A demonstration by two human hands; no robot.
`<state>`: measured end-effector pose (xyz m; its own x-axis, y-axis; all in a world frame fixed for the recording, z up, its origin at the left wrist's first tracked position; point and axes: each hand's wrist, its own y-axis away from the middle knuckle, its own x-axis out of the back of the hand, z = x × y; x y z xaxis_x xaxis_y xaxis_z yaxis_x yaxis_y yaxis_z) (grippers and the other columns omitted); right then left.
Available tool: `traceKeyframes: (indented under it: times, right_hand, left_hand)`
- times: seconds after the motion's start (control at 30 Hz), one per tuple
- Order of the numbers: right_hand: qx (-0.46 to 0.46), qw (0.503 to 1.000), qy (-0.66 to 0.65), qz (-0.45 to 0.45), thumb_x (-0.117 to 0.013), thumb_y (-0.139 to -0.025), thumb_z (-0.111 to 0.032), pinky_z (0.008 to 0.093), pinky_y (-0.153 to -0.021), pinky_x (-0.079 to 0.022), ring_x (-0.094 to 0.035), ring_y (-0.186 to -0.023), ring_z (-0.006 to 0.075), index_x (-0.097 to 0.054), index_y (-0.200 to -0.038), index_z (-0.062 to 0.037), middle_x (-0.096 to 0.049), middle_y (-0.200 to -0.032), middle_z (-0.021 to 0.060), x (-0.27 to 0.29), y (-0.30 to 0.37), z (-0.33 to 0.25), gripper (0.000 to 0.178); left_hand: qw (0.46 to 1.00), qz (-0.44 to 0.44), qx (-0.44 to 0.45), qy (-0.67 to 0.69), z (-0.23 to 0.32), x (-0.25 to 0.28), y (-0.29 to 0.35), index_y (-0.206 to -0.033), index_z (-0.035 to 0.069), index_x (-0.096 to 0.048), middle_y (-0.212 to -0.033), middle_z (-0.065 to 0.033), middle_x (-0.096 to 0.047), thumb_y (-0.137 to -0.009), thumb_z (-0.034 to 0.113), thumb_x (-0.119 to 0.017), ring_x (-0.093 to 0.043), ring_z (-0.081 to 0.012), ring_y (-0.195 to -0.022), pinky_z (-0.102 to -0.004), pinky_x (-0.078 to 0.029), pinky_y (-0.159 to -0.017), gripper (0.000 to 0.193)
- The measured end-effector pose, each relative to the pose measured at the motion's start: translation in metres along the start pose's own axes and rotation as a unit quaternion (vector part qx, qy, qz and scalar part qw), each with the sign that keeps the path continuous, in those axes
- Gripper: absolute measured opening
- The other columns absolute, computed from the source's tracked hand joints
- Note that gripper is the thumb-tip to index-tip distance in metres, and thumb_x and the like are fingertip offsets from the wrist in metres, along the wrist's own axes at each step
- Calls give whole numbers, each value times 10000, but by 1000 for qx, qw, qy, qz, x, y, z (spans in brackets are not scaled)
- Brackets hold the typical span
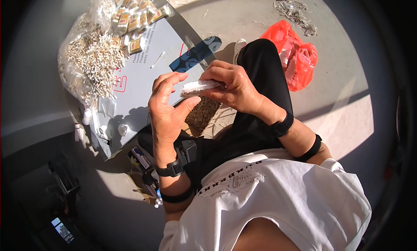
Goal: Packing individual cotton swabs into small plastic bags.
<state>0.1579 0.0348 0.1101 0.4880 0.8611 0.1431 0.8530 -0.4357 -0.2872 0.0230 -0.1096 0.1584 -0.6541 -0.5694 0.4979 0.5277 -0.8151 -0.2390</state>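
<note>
My right hand (234, 86) grips a bundle of cotton swabs (197, 86) between thumb and fingers, its row of white tips showing toward the left. My left hand (167, 107) is beside the bundle's left end, fingers curved and spread apart from the thumb, with nothing visible in it. Beyond the hands, on a grey printed board (152, 83), a clear plastic bag (71, 75) holds a large heap of loose cotton swabs (102, 59). Small filled swab packets (137, 20) are piled next to it at the far edge. One loose swab (158, 59) lies on the board.
A dark blue patterned strip (195, 54) crosses the board's right edge. Below my hands stands a brown, rough-textured object (204, 114). A red plastic bag (293, 59) rests on the floor at right, with crumpled clear plastic (295, 12) farther off. Small items (141, 159) lie at lower left.
</note>
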Motion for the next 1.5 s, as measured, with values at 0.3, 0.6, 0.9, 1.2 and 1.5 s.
traceKeyframes:
  times: [0.3,0.6,0.9,1.2,1.5]
  right_hand:
    - [99,995,32,-6,-753,-728,-28,324,-673,-508,-629,-813,236,-633,-1024,-5,-601,-940,94,1,-1,-1,320]
    - [-15,997,-52,-47,-788,-785,-141,272,-740,-486,-616,-852,164,-647,-1064,9,-623,-973,82,2,-4,-5,347]
    - [-173,946,-253,-109,-701,-892,-131,241,-689,-531,-634,-763,81,-647,-1030,40,-677,-843,31,-11,4,4,226]
    - [-165,943,-271,-102,-677,-910,-126,225,-661,-540,-641,-714,78,-613,-1030,13,-677,-838,26,-11,6,8,194]
    - [-165,962,-193,-106,-690,-880,-56,253,-670,-545,-667,-751,96,-593,-938,46,-676,-793,66,-6,3,4,153]
  left_hand:
    - [997,-26,-73,-26,9,-8,-4,-925,-4,-622,-880,-89,-626,-670,-50,-768,-611,-244,-817,-341,-501,-734,298]
    - [998,-26,-40,32,-4,-8,-1,-923,-15,-617,-855,-84,-611,-763,7,-734,-595,-191,-767,-272,-476,-711,200]
    - [995,17,-22,99,6,-11,-7,-915,-49,-634,-864,-64,-613,-779,60,-762,-580,-132,-780,-249,-473,-725,216]
    - [996,0,16,87,5,-11,-8,-882,-40,-631,-833,-72,-608,-762,30,-751,-571,-132,-754,-254,-469,-698,184]
    - [996,12,-27,84,9,-13,-13,-881,-41,-632,-836,-72,-614,-753,33,-761,-578,-136,-734,-248,-467,-671,197]
